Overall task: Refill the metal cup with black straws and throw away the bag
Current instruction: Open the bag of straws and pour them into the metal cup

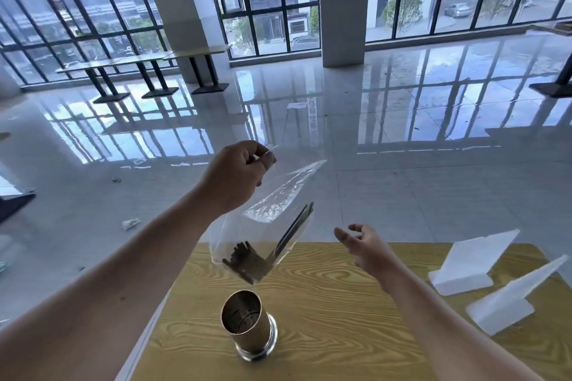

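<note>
Left hand [238, 176] pinching bag [266, 232] of black straws [250, 261] above apparently empty metal cup [246, 323], right hand [360, 244] released beside

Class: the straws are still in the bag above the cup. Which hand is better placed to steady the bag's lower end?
The right hand. It is open and empty beside the clear bag, while the left hand is pinching the bag's top, above the metal cup.

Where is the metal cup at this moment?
The metal cup stands upright on the wooden table, low in the head view, directly below the bag held by the left hand.
</note>
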A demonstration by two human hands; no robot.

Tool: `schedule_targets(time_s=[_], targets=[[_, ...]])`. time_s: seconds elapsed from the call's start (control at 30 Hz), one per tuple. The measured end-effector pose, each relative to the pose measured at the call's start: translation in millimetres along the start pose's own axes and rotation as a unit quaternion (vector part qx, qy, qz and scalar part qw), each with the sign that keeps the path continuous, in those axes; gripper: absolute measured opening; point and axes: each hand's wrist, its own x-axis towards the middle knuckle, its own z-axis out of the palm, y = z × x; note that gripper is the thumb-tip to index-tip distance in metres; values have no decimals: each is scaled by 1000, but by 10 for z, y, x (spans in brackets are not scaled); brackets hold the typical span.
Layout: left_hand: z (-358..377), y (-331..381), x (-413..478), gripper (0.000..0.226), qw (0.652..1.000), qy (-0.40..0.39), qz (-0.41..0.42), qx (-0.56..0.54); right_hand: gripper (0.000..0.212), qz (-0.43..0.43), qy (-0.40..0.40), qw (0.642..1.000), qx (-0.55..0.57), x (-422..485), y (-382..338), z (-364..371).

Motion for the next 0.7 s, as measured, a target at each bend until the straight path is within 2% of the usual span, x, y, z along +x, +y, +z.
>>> schedule_targets(time_s=[0.07,0.13,0.17,0.27,0.33,0.43,0.5,0.6,0.7], targets=[[-75,52,-3,18,999,-6,-9,-30,96,31,-39,998,41,10,-17,138],[-155,96,-11,17,998,-16,-14,-56,82,41,-76,992,91,22,-49,291],[-202,114,-18,17,997,-22,-15,-66,81,45,-93,986,132,49,-61,377],[-375,128,-33,17,994,-33,-24,-106,94,62,-105,955,270,144,-95,621],[-515,84,-29,18,989,-37,-35,-140,84,71,-110,936,327,185,-129,761],[-763,-72,-25,21,982,-36,-46,-179,51,84,-120,927,346,184,-246,917],[-929,-257,-19,23,977,-24,-61,-204,34,63,-109,926,356,177,-352,996],[-1135,-637,-25,26,972,26,-87,-217,27,26,-55,937,345,116,-533,1025],[-1236,-1022,-80,20,978,59,-112,-165,23,-33,14,958,285,6,-784,938]])
